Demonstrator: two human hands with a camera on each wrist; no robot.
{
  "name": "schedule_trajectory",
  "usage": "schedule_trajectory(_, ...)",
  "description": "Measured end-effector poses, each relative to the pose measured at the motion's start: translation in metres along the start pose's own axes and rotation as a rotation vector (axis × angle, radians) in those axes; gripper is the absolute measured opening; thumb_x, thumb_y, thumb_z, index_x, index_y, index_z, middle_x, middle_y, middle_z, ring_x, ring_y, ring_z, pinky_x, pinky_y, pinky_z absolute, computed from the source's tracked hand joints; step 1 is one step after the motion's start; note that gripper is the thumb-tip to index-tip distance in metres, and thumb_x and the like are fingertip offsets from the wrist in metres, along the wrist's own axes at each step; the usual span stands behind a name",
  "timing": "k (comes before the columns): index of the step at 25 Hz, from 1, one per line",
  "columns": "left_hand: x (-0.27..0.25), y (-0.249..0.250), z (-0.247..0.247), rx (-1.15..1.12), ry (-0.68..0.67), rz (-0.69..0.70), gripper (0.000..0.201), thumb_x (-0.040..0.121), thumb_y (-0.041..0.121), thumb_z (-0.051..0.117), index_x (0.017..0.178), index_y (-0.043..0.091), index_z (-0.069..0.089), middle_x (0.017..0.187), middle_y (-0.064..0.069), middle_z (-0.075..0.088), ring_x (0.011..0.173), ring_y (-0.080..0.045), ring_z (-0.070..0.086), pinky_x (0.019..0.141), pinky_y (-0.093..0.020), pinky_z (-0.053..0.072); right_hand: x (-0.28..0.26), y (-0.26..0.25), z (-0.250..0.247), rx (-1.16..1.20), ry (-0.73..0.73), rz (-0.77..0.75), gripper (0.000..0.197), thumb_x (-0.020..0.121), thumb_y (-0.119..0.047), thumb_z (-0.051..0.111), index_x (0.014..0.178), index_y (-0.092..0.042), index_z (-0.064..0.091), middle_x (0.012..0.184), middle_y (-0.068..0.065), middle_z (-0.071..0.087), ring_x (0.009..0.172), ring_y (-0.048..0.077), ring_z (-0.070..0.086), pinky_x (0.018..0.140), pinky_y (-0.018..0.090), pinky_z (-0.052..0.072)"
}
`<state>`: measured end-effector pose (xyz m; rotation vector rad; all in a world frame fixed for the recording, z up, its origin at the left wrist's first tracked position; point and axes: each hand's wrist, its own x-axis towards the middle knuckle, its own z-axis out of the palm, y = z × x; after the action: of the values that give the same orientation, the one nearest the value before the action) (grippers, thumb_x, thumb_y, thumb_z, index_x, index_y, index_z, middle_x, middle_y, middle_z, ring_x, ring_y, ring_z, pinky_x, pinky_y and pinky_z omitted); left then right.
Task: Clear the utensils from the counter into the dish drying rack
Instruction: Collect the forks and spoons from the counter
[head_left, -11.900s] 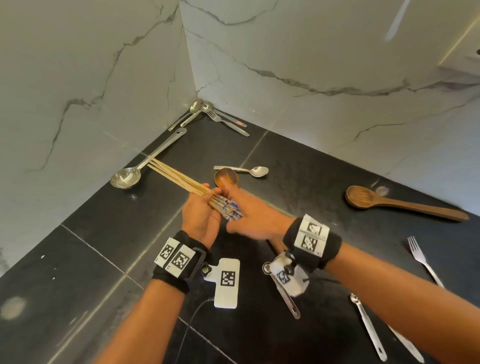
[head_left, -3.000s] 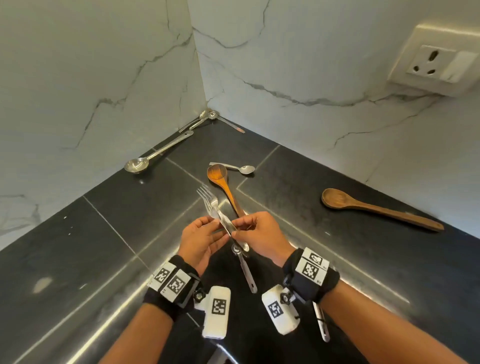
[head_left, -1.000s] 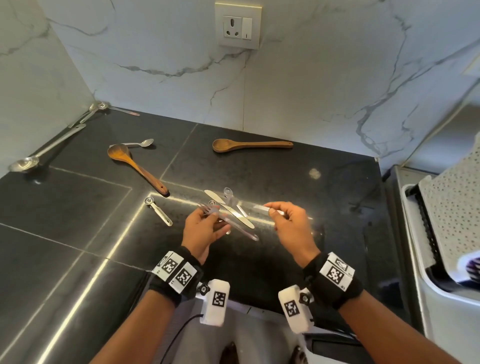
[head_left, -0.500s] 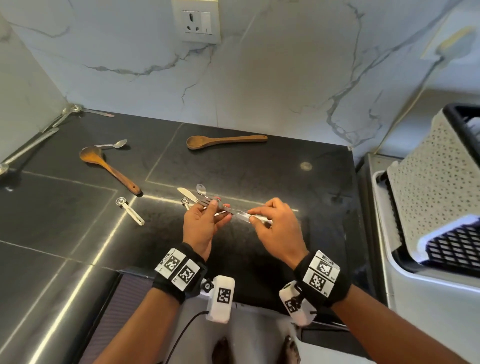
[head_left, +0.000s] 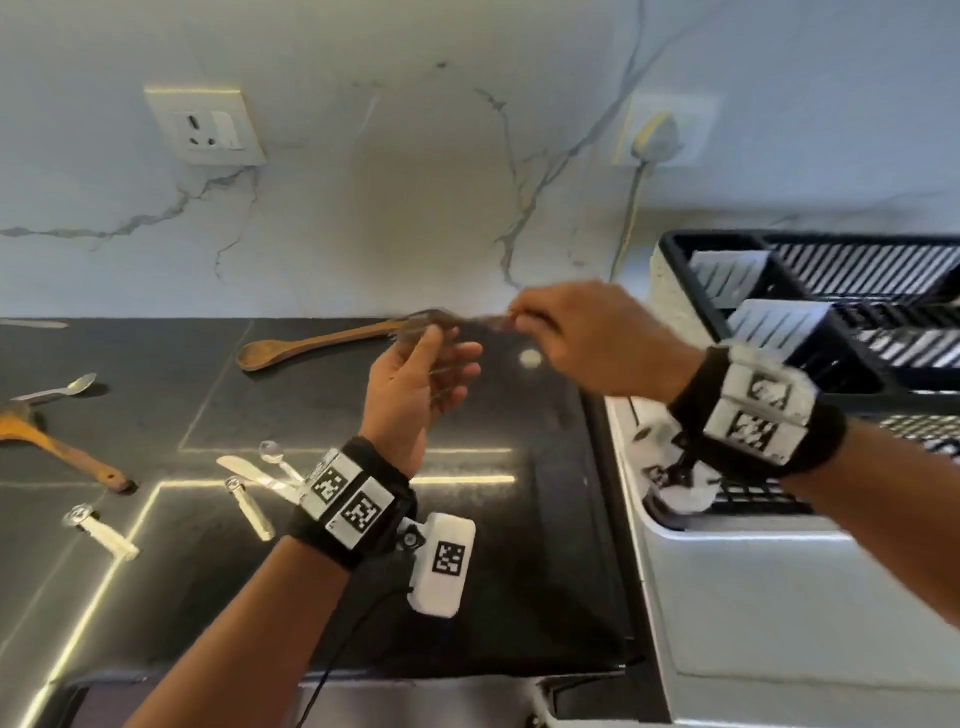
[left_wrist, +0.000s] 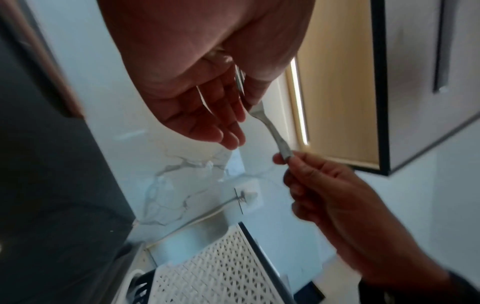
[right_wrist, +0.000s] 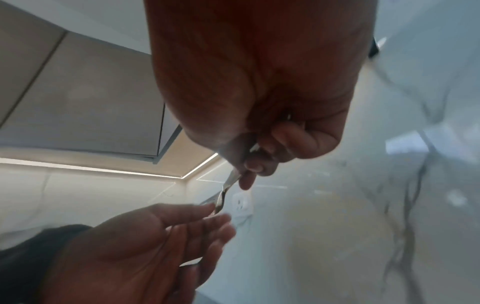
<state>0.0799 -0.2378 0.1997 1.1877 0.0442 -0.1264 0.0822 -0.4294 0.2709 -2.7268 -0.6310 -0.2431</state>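
My right hand (head_left: 582, 338) pinches the handle end of a metal fork (head_left: 452, 322) in the air above the black counter (head_left: 493, 519), just left of the dish drying rack (head_left: 691, 270). My left hand (head_left: 415, 379) has straight fingers, and its thumb lies beside the fork's head. The left wrist view shows the fork (left_wrist: 270, 125) running from my left hand (left_wrist: 202, 107) to the right hand (left_wrist: 324, 195). In the right wrist view the fork (right_wrist: 228, 183) reaches the left hand (right_wrist: 145, 246). Two wooden spoons (head_left: 311, 345) (head_left: 52, 441), a small metal spoon (head_left: 57, 389) and a knife (head_left: 249, 470) lie on the counter.
Small measuring spoons (head_left: 98, 527) (head_left: 252, 512) lie near the knife. The rack stands on a white tray (head_left: 727, 571) right of the counter. A wall socket (head_left: 208, 127) and a plug with a cord (head_left: 654, 137) are on the marble wall.
Both hands have risen and moved right toward the rack with the fork. My left fingers have straightened, while the right hand keeps hold of the handle.
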Motion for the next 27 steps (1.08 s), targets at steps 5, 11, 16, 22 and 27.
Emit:
schedule_trajectory(5,0.023,-0.016,0.108,0.459,-0.208,0.065,0.02,0.091,0.028,0.062,0.109,0.02,0.065,0.105,-0.007,0.072,0.089,-0.009,0.066,0.073,-0.027,0.053,-0.026,0.103,-0.13,-0.286,-0.061,0.223,0.027,0.101,-0.037,0.045,0.104,-0.026,0.069,0.1,0.001,0.07,0.087,0.025,0.059,0.075,0.034,0.038)
schedule_trajectory(11,0.052,-0.049,0.185,0.738,-0.368,0.08,0.056,0.084,0.043,0.067,0.136,0.033,0.049,0.139,0.002,0.053,0.125,-0.015,0.051,0.105,-0.037,0.044,-0.059,0.208,-0.168,-0.289,-0.293,0.347,0.032,0.1,-0.04,0.047,0.105,-0.021,0.072,0.096,-0.002,0.067,0.088,0.021,0.058,0.078,0.036,0.041)
schedule_trajectory(16,0.054,-0.059,0.204,0.705,-0.384,0.012,0.065,0.086,0.039,0.067,0.144,0.038,0.038,0.145,-0.001,0.044,0.12,-0.015,0.055,0.103,-0.042,0.047,-0.055,0.24,-0.158,-0.106,-0.422,0.331,0.029,0.102,-0.031,0.046,0.085,-0.026,0.069,0.067,-0.001,0.055,0.058,0.013,0.045,0.061,0.028,0.034)
schedule_trajectory(22,0.055,-0.057,0.214,0.585,-0.359,-0.032,0.061,0.088,0.019,0.066,0.142,0.032,0.042,0.132,-0.002,0.049,0.105,-0.013,0.059,0.088,-0.037,0.057,-0.061,0.28,-0.159,-0.105,-0.514,0.362,0.03,0.101,-0.029,0.049,0.083,-0.026,0.073,0.061,0.002,0.05,0.056,0.015,0.043,0.061,0.03,0.037)
schedule_trajectory(27,0.057,-0.058,0.22,0.546,-0.348,-0.059,0.059,0.087,0.012,0.064,0.14,0.029,0.044,0.127,-0.005,0.05,0.11,-0.023,0.06,0.087,-0.042,0.058,-0.051,0.267,-0.146,-0.169,-0.531,0.299,0.026,0.099,-0.03,0.051,0.085,-0.027,0.073,0.077,0.007,0.066,0.066,0.017,0.053,0.072,0.037,0.044)
